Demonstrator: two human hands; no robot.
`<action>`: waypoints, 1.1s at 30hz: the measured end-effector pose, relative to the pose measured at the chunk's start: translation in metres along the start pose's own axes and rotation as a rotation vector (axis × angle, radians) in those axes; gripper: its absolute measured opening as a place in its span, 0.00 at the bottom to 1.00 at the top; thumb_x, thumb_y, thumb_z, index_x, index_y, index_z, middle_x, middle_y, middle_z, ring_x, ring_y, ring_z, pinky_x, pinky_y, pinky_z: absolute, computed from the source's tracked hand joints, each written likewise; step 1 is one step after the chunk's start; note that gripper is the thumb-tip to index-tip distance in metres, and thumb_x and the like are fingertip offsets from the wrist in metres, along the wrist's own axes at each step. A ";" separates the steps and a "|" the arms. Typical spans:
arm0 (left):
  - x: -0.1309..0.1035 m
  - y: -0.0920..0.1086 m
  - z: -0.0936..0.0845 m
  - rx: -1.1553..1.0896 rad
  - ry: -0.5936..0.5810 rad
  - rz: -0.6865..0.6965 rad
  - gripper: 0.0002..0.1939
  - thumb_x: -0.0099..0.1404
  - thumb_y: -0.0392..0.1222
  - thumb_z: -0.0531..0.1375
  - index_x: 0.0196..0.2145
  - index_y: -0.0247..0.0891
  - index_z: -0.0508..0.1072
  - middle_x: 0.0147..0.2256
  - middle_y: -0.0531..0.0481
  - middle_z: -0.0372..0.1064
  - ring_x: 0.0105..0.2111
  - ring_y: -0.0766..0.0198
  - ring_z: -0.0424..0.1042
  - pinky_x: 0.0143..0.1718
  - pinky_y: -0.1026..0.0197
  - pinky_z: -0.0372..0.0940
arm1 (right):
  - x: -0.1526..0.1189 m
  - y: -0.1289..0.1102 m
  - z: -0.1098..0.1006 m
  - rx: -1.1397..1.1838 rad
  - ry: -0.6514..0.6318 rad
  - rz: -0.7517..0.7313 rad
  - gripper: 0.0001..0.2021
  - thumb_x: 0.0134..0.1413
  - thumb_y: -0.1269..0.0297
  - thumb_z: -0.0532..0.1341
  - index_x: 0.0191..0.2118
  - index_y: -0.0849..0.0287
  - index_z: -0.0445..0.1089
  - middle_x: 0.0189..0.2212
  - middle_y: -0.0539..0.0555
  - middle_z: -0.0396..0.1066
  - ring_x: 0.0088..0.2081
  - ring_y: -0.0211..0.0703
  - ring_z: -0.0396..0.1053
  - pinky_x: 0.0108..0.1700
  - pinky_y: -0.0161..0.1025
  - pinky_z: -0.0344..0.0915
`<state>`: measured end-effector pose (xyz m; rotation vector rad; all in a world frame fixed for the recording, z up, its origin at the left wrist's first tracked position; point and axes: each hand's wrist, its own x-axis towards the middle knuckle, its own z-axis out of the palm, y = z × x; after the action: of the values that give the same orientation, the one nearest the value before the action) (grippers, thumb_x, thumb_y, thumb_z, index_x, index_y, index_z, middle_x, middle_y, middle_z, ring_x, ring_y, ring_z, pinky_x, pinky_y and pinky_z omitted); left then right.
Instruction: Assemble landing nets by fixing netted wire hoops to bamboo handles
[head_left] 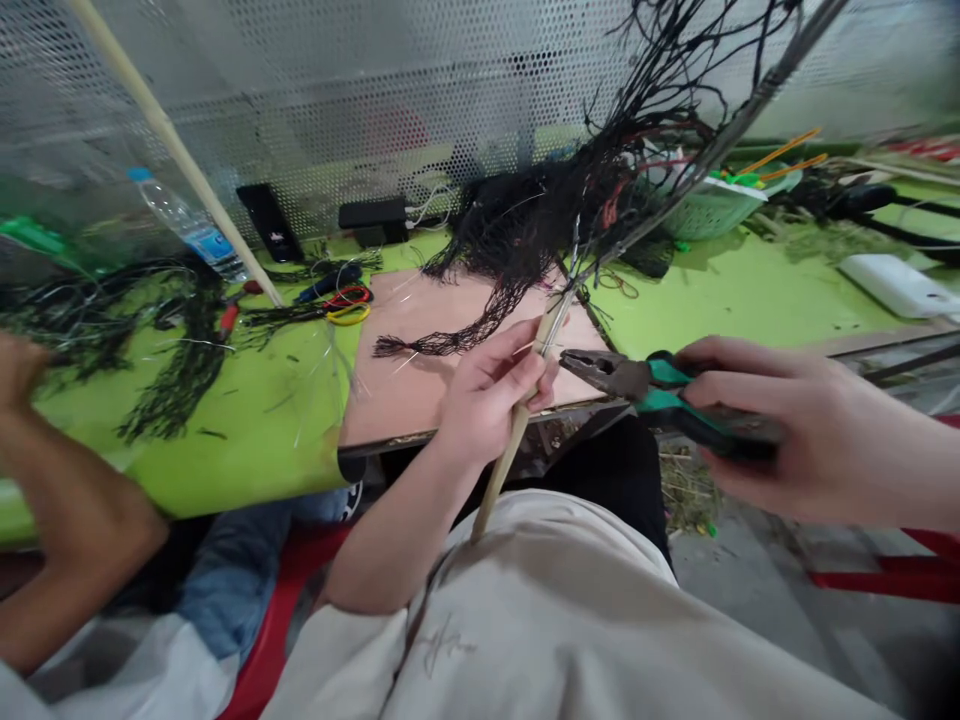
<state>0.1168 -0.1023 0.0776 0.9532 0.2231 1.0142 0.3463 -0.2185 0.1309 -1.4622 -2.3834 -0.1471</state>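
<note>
My left hand [499,385] is closed around a pale wooden stick [508,460], whose lower end rests against the shirt at my waist. From the grip a dark rod [667,205] runs up to the right, with thin wire at the joint. Black netting [495,240] hangs about the rod, and one tail of it lies on the pinkish board [409,400]. My right hand [765,420] grips pliers [615,375] with green and black handles. Their jaws point left, just right of my left fingers, and I cannot tell whether they touch the wire.
A co-worker's arm [67,520] is at the left. On the green table cover [262,430] lie scissors [349,305] and more black netting [172,370]. Behind them stand a water bottle [187,225] and a phone [268,222]. A green basket [712,210] and a white box [896,285] are at the right.
</note>
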 end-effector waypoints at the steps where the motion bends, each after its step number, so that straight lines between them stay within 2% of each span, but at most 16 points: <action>1: 0.000 0.000 0.000 0.007 0.009 0.001 0.16 0.59 0.44 0.71 0.45 0.39 0.82 0.26 0.51 0.66 0.25 0.71 0.61 0.21 0.69 0.54 | 0.000 0.001 0.000 -0.091 0.007 -0.046 0.07 0.55 0.65 0.58 0.40 0.54 0.67 0.47 0.59 0.70 0.33 0.43 0.70 0.31 0.39 0.67; 4: -0.001 -0.001 -0.001 0.025 0.018 0.013 0.16 0.58 0.45 0.71 0.44 0.41 0.82 0.28 0.50 0.68 0.26 0.70 0.61 0.21 0.68 0.54 | 0.000 0.005 -0.001 -0.407 0.076 -0.116 0.09 0.55 0.63 0.60 0.42 0.57 0.70 0.49 0.64 0.68 0.31 0.45 0.68 0.28 0.40 0.63; 7: -0.001 -0.001 -0.002 0.029 0.016 0.015 0.16 0.58 0.45 0.71 0.44 0.42 0.81 0.29 0.50 0.69 0.26 0.70 0.61 0.21 0.69 0.54 | 0.000 0.004 -0.003 -0.552 0.101 -0.153 0.06 0.56 0.62 0.61 0.37 0.57 0.71 0.47 0.65 0.67 0.31 0.47 0.66 0.27 0.40 0.60; 11: -0.001 0.001 -0.002 0.014 0.017 0.008 0.15 0.59 0.44 0.70 0.44 0.42 0.82 0.26 0.51 0.66 0.26 0.70 0.61 0.21 0.69 0.54 | -0.001 0.004 -0.005 -0.566 0.118 -0.172 0.03 0.57 0.63 0.61 0.37 0.54 0.71 0.47 0.64 0.66 0.36 0.50 0.66 0.28 0.40 0.58; 15: -0.001 0.003 -0.001 0.011 0.013 -0.002 0.16 0.58 0.45 0.71 0.44 0.41 0.82 0.27 0.51 0.66 0.26 0.71 0.61 0.21 0.69 0.54 | -0.002 0.008 -0.006 -0.577 0.092 -0.163 0.04 0.57 0.63 0.61 0.38 0.52 0.71 0.48 0.62 0.65 0.37 0.51 0.65 0.28 0.40 0.56; 22: -0.001 0.003 -0.002 0.043 0.049 0.002 0.19 0.56 0.47 0.72 0.45 0.38 0.81 0.30 0.49 0.69 0.26 0.71 0.61 0.21 0.68 0.53 | -0.003 0.010 -0.010 -0.592 0.064 -0.165 0.06 0.57 0.61 0.60 0.40 0.51 0.72 0.47 0.61 0.66 0.35 0.49 0.64 0.28 0.40 0.54; 29: 0.000 0.004 -0.002 0.043 0.030 -0.004 0.18 0.57 0.47 0.71 0.44 0.38 0.82 0.25 0.51 0.65 0.26 0.70 0.60 0.21 0.69 0.53 | 0.006 0.002 -0.013 -0.588 0.055 -0.193 0.05 0.57 0.62 0.59 0.37 0.53 0.71 0.45 0.62 0.66 0.33 0.48 0.63 0.27 0.40 0.54; 33: 0.000 0.003 -0.003 0.038 0.040 0.001 0.18 0.57 0.47 0.72 0.44 0.38 0.81 0.26 0.51 0.67 0.26 0.70 0.61 0.21 0.69 0.53 | 0.009 -0.002 -0.011 -0.566 0.073 -0.200 0.04 0.57 0.63 0.59 0.36 0.54 0.71 0.44 0.62 0.67 0.33 0.48 0.64 0.26 0.40 0.55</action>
<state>0.1135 -0.1003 0.0777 0.9682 0.2765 1.0334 0.3432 -0.2144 0.1444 -1.3882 -2.5400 -0.9739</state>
